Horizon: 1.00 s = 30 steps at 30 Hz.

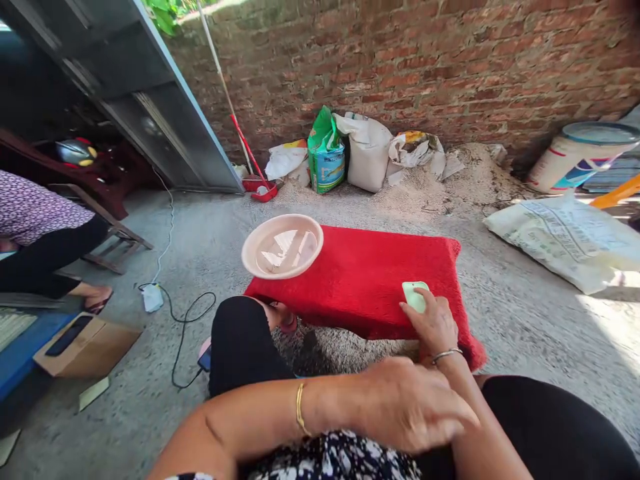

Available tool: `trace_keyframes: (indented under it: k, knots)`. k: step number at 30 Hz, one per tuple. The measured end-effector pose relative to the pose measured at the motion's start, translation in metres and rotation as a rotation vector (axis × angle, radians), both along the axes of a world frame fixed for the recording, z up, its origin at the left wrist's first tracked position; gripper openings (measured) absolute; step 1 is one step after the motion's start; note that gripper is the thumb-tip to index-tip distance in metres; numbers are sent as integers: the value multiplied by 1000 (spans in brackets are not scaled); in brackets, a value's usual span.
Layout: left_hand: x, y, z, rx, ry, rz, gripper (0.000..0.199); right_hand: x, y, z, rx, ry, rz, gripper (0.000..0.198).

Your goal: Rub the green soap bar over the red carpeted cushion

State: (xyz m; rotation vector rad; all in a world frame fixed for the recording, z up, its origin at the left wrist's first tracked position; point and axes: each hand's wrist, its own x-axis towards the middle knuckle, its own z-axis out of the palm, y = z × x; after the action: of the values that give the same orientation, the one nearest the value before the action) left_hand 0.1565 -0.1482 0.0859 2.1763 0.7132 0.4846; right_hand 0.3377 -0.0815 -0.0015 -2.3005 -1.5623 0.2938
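My right hand (434,323), with a bangle at its wrist, has its thumb and fingers closed on a pale green flat piece (414,293). The piece has rounded corners and a small dark spot near one end, and lies low over the red cloth (380,273). My left hand (415,407) crosses in front of my body and reaches over my right forearm. Its fingers are bent and smeared by motion, so what they hold, if anything, does not show. On the cloth's left end stands a pale pink basin (249,257) with clear water in it.
Against the brick wall stand a green-and-blue bag (327,167) and a white sack (367,157), beside a red dustpan (265,192). Another sack (565,240) lies at right. On the left are a seated person (40,227), a cardboard box (95,347) and a cable (183,327).
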Motion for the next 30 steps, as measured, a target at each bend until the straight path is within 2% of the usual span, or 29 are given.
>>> trace_keyframes:
  k: [1,2,4,5,6,8,10,12,17,21,24,28,30]
  knots:
    - [-4,14,-6,-4,-8,17,24,-4,2,0,20,2,-18,51]
    - [-8,29,-14,-32,-31,147,24,-9,4,0,32,4,-30,52]
    - [-16,60,-34,-91,-69,503,22,-20,8,0,32,13,-38,52]
    - [-20,74,-44,-145,-82,612,23,-26,10,-1,27,16,-35,51]
    - [-22,86,-54,-237,-96,688,25,-31,12,-1,24,17,-27,51]
    - [-23,103,-67,-458,-153,752,32,-38,15,-2,28,11,-6,49]
    - [-19,112,-73,-593,-201,765,39,-41,16,-2,35,26,6,47]
    - [-12,113,-76,-618,-219,749,43,-38,16,-2,27,88,9,43]
    - [2,107,-84,-540,-141,672,55,-23,12,-8,63,350,8,44]
    - [13,105,-88,-387,-42,629,58,-16,10,-15,158,692,0,48]
    - [23,102,-85,-269,21,588,60,-18,7,-17,205,912,-19,52]
    - [35,96,-80,-251,108,655,68,-24,5,-19,290,1060,-52,50]
    - [37,96,-81,-291,71,696,67,-27,5,-20,317,1143,-48,50]
